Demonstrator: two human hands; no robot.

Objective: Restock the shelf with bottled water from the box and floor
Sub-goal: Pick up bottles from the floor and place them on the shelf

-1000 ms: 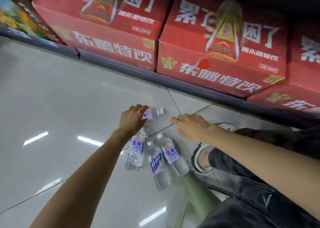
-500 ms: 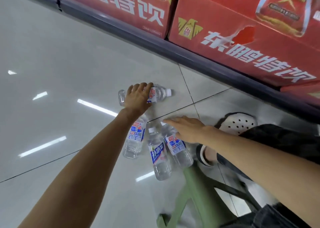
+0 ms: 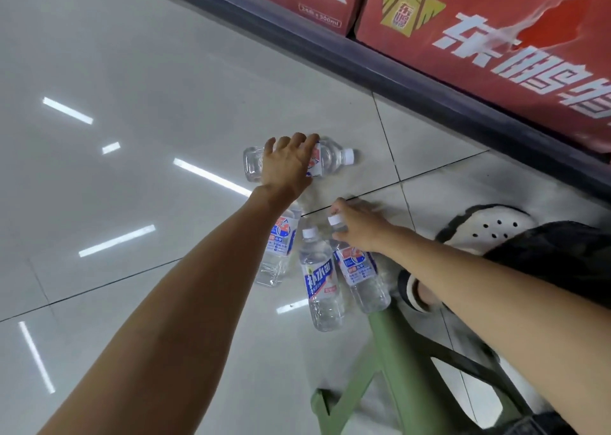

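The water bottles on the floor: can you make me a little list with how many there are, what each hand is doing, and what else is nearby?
bottles on floor: four, all lying on their sides
left hand: wrapped over the far bottle, cap pointing right
right hand: grip at the neck of the right bottle
untouched: middle bottle, left bottle
nearby: red cartons on the bottom shelf, green stool, white clog

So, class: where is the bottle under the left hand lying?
In the head view, that bottle lies on its side on the floor tiles, beyond the other three bottles, under the left hand.
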